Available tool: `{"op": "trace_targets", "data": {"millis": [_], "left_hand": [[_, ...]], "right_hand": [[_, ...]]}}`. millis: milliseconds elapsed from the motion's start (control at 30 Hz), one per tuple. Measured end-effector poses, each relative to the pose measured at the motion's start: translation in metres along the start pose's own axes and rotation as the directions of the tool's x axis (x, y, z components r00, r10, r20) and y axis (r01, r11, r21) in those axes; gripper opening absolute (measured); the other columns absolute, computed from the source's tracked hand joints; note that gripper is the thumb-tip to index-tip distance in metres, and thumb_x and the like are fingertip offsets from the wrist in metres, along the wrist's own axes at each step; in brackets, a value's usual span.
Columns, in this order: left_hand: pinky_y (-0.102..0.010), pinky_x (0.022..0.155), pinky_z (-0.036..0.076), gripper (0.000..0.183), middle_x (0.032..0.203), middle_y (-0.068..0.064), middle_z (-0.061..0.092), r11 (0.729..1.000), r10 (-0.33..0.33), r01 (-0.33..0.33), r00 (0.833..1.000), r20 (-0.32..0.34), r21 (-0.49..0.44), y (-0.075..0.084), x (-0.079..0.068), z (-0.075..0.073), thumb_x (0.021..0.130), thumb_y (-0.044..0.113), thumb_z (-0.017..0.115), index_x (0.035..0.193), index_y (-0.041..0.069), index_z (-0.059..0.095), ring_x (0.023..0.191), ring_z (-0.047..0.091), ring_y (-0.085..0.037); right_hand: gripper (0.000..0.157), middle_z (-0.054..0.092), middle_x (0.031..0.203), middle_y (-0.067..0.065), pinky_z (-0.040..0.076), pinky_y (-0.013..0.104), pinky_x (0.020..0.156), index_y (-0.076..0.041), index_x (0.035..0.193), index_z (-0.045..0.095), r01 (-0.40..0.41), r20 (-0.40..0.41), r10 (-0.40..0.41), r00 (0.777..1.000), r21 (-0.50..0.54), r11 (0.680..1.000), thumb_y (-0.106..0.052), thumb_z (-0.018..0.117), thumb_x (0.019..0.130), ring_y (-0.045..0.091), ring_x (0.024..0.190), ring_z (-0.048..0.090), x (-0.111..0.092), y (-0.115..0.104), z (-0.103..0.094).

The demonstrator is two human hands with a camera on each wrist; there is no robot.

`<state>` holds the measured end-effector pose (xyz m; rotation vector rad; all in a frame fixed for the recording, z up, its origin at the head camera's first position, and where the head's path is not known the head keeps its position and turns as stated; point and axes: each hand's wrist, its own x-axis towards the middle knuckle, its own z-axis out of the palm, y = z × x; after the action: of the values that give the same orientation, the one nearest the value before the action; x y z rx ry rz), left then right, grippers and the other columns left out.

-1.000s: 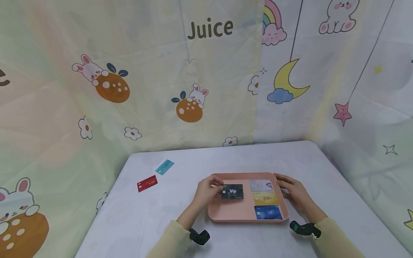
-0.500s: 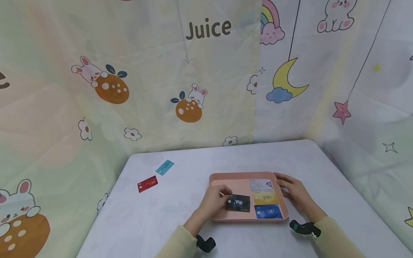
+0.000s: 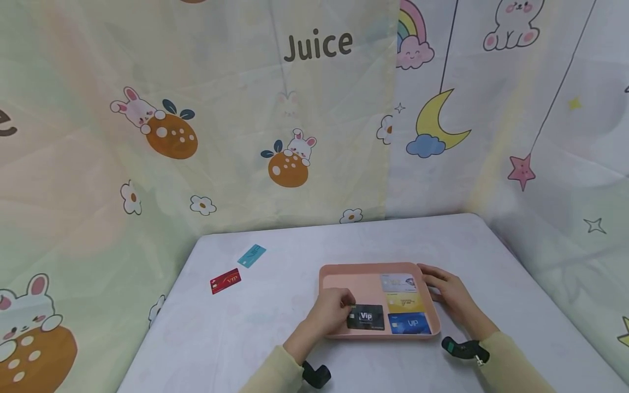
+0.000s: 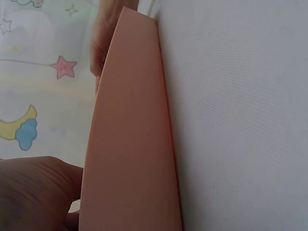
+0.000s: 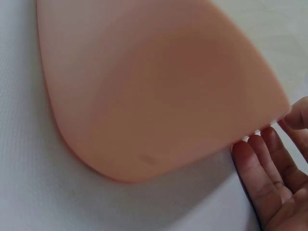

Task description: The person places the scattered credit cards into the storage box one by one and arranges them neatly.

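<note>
My left hand (image 3: 330,312) reaches over the near left part of the pink tray (image 3: 349,268) and pinches a black Vip card (image 3: 366,317) at its left end. Just right of that card lies a blue VIP card (image 3: 410,323) in the tray, below a yellow card (image 3: 404,302) and a pale silver card (image 3: 398,283) in one column. At the tray's right side, my right hand (image 3: 449,292) touches the outer wall with fairly straight fingers (image 5: 255,163). In the left wrist view the tray's wall hides the card and the left fingertips.
A red VIP card (image 3: 225,280) and a teal card (image 3: 252,256) lie on the white table (image 3: 275,305), left of the tray. Cartoon-printed cloth (image 3: 221,82) hangs behind and at both sides of the table.
My left hand has brought the black card toward me and slightly right, down beside the blue card. The right hand stays at the tray's right side.
</note>
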<state>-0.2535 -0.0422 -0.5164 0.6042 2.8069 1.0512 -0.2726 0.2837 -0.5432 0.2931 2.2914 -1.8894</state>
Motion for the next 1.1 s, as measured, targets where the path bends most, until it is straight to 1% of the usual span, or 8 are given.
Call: {"op": "trace_targets", "data": {"millis": [167,267,500,767,867,1100], "left_hand": [[-0.023,0.070,0.053,0.010,0.086,0.004,0.071,1.000,0.002,-0.003,1.000,0.026,0.016,0.0016,-0.0026,0.0002,0.092,0.005,0.073,0.098,0.012,0.076,0.076,0.057,-0.004],[-0.022,0.069,0.052,0.009,0.084,0.006,0.069,1.000,0.016,-0.017,0.999,0.034,0.026,0.0013,-0.0035,0.0003,0.091,0.006,0.074,0.097,0.013,0.077,0.075,0.056,-0.003],[-0.020,0.067,0.050,0.009,0.080,0.010,0.064,1.000,0.011,-0.011,0.997,0.072,0.008,0.0043,-0.0058,0.0020,0.090,0.007,0.076,0.095,0.014,0.077,0.074,0.054,-0.004],[-0.021,0.067,0.049,0.009,0.080,0.009,0.065,0.998,0.027,-0.031,0.997,0.065,0.047,0.0103,-0.0067,0.0042,0.089,0.006,0.076,0.093,0.014,0.076,0.073,0.054,-0.004],[-0.021,0.067,0.049,0.009,0.080,0.009,0.064,0.999,0.012,-0.015,0.998,0.068,0.048,0.0094,-0.0075,0.0029,0.089,0.006,0.076,0.093,0.014,0.076,0.074,0.053,-0.005],[-0.022,0.067,0.050,0.009,0.081,0.005,0.065,0.998,0.007,-0.011,0.997,0.079,0.054,0.0063,-0.0055,0.0010,0.087,0.005,0.078,0.091,0.012,0.074,0.074,0.053,-0.006]], "right_hand": [[0.061,0.034,0.166,0.018,0.056,0.024,0.096,-0.009,0.159,0.038,-0.002,-0.002,0.002,1.000,0.014,1.000,-0.034,0.056,0.106,0.039,0.147,0.040,0.0002,-0.0009,0.0008],[0.062,0.034,0.166,0.018,0.056,0.023,0.095,-0.009,0.160,0.037,0.003,0.003,-0.003,1.000,0.022,1.000,-0.034,0.056,0.107,0.039,0.147,0.040,-0.0001,-0.0014,0.0012],[0.062,0.034,0.166,0.018,0.056,0.021,0.094,-0.009,0.160,0.037,0.004,0.010,-0.004,1.000,0.044,0.999,-0.033,0.057,0.107,0.038,0.146,0.040,-0.0008,-0.0019,0.0012],[0.062,0.034,0.166,0.018,0.056,0.022,0.094,-0.009,0.159,0.038,0.005,0.009,-0.006,1.000,0.036,0.999,-0.033,0.058,0.106,0.038,0.146,0.040,-0.0010,-0.0013,0.0004],[0.062,0.034,0.166,0.018,0.056,0.023,0.095,-0.009,0.160,0.037,0.006,0.012,-0.006,1.000,0.027,1.000,-0.034,0.057,0.106,0.038,0.146,0.040,-0.0008,-0.0007,0.0000],[0.063,0.033,0.166,0.018,0.056,0.025,0.098,-0.009,0.160,0.037,0.003,0.012,-0.003,1.000,0.021,1.000,-0.035,0.057,0.106,0.039,0.146,0.040,0.0010,0.0000,-0.0002]]}}
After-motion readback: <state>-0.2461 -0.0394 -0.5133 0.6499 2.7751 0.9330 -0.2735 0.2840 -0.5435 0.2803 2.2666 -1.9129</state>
